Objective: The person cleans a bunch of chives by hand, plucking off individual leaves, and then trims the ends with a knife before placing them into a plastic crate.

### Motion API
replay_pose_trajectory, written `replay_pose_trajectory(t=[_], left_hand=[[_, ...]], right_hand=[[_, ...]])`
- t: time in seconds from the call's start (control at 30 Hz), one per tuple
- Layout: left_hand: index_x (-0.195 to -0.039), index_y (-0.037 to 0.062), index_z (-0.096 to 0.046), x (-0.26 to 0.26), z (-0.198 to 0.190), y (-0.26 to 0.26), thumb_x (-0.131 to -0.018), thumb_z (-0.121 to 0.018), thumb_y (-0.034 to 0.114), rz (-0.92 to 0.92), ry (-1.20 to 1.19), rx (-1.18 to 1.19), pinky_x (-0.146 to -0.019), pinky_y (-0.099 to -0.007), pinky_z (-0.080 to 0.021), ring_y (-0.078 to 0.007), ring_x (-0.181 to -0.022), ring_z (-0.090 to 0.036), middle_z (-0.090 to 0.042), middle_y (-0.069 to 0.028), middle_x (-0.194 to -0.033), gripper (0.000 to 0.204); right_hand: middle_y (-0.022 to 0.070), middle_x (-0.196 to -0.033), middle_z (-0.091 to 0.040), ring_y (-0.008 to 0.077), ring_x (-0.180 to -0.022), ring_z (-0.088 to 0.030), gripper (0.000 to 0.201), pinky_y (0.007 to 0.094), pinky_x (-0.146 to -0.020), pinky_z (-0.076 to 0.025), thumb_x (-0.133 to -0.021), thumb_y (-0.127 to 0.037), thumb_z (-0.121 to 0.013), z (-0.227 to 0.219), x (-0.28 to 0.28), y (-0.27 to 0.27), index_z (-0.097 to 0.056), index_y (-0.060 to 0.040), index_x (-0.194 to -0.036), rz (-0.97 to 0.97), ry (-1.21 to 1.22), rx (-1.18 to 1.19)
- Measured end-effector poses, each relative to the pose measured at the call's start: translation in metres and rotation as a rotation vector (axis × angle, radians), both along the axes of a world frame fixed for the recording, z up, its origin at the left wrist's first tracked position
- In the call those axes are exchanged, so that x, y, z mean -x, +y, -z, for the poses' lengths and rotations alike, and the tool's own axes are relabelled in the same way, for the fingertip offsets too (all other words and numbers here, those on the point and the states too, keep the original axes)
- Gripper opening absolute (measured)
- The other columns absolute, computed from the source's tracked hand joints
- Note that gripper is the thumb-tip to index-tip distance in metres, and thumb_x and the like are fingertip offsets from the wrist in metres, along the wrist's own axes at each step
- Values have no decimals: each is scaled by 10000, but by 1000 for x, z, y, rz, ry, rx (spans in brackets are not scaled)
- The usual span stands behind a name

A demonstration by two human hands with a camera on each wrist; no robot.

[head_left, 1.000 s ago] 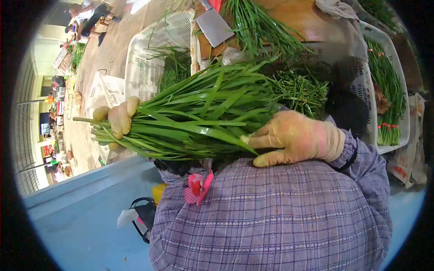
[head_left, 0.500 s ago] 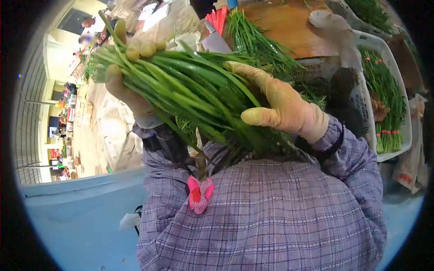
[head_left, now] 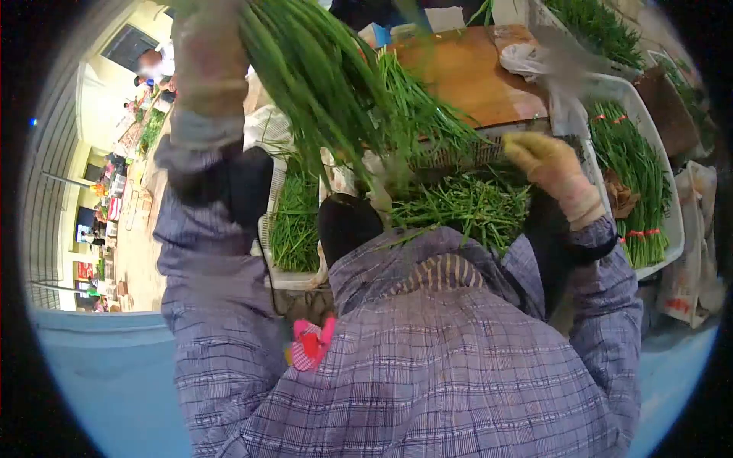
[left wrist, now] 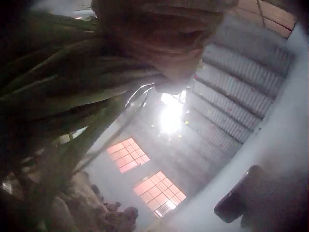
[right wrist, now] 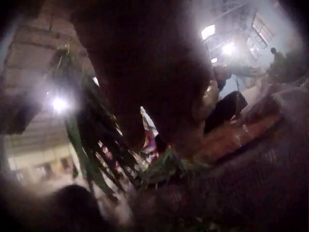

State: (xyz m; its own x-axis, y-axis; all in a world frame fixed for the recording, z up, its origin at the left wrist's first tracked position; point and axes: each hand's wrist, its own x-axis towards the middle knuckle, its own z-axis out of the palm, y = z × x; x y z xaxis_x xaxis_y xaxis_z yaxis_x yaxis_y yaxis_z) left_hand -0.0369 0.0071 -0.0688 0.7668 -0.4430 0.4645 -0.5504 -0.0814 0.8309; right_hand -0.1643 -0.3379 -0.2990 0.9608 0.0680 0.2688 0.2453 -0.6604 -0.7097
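1. Half a second ago both gloved hands held the chives level in front of the chest; now the left hand [head_left: 208, 53] has swung the chives [head_left: 321, 76] up to 11 o'clock in the head view, and the right hand [head_left: 546, 156] has let go of them.
2. The bunch has turned from lying crosswise to hanging steeply, leaves fanning down toward 5 o'clock over the basket [head_left: 267, 229] of cut greens.
3. The left hand is blurred by motion in the head view (its fingers cannot be made out there), but in the left wrist view the glove [left wrist: 164, 34] curls round the green stalks [left wrist: 63, 92], so it grips the chives.
4. The chives sit in that hand, their leaf ends trailing away from it toward the middle of the view.
5. The right hand hangs at 2 o'clock, well apart from the bunch, its fingers loosely bent and holding nothing, just above the greens [head_left: 466, 202] in the basket below.
6. Behind it, at 1 o'clock, lies a board [head_left: 466, 72], and at 3 o'clock a tray [head_left: 664, 229] of tied bundles.
7. The right wrist view is dark and blurred, showing only dim green leaves [right wrist: 94, 140].
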Motion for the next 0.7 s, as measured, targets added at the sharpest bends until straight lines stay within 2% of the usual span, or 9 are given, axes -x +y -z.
replay_pose_trajectory(t=[0.03,0.1,0.13,0.2,0.27,0.47,0.53,0.6,0.7], left_hand=[[-1119,42,-555,-5,7,-11,-944,-475,311,-186,-448,-113,-819,-312,-456,-202,-885,-587,-592,-90,-964,331],[-903,72,-589,-15,14,-33,-906,-550,182,-551,-1352,-312,-547,-275,-501,-187,-596,-559,-497,-48,-637,116],[-903,72,-589,-7,5,-41,-906,-550,182,-551,-1363,-295,-547,-275,-501,-187,-596,-559,-497,-48,-637,116],[-902,66,-574,25,-12,-46,-888,-582,176,-140,-354,-207,-510,-296,-499,-179,-597,-573,-533,-40,-676,111],[-930,48,-580,23,-11,-43,-863,-613,162,-140,-310,-29,-542,-293,-507,-172,-634,-591,-565,-37,-721,137],[-1017,41,-599,12,6,-36,-866,-647,159,31,-34,208,-595,-298,-540,-196,-681,-634,-641,-77,-817,197],[-1024,48,-607,-1,7,-12,-898,-609,181,-18,-8,212,-652,-324,-552,-215,-713,-640,-649,-90,-835,183],[-1210,27,-543,-35,13,34,-965,-428,398,-15,119,245,-936,-342,-466,-204,-1009,-616,-630,-127,-1131,458],[-1112,35,-577,-23,10,35,-945,-500,326,-7,16,259,-833,-343,-507,-211,-885,-630,-640,-118,-979,344]], right_hand=[[70,-930,-703,134,-869,-651,290,261,-771,-504,-888,-232,-653,-11,-4,5,-654,-28,-1094,28,48,-246],[41,-929,-695,102,-862,-633,268,239,-748,-503,-899,-210,-642,-34,-1,18,-655,-25,-1092,42,11,-404],[12,-928,-686,71,-855,-616,247,218,-725,-503,-911,-189,-630,-46,0,23,-657,-23,-1091,49,-13,-564],[1,-956,-659,57,-838,-604,242,193,-685,-503,-927,-173,-606,-63,6,31,-652,-21,-1111,19,-19,-504],[7,-998,-653,57,-811,-601,274,198,-664,-501,-933,-186,-598,-67,7,36,-634,-24,-1152,1,24,-815],[22,-989,-662,61,-780,-600,345,195,-654,-474,-924,-206,-612,-56,11,31,-592,-20,-1214,48,110,-801],[31,-991,-662,71,-769,-600,353,199,-655,-475,-918,-203,-617,-56,13,33,-589,-19,-1218,18,158,-758],[41,-993,-663,81,-758,-601,360,202,-657,-476,-912,-201,-621,-42,16,33,-586,-19,-1221,-3,242,-719],[47,-986,-675,108,-752,-624,369,238,-680,-493,-893,-243,-612,0,13,30,-606,-42,-1202,54,113,-720]])
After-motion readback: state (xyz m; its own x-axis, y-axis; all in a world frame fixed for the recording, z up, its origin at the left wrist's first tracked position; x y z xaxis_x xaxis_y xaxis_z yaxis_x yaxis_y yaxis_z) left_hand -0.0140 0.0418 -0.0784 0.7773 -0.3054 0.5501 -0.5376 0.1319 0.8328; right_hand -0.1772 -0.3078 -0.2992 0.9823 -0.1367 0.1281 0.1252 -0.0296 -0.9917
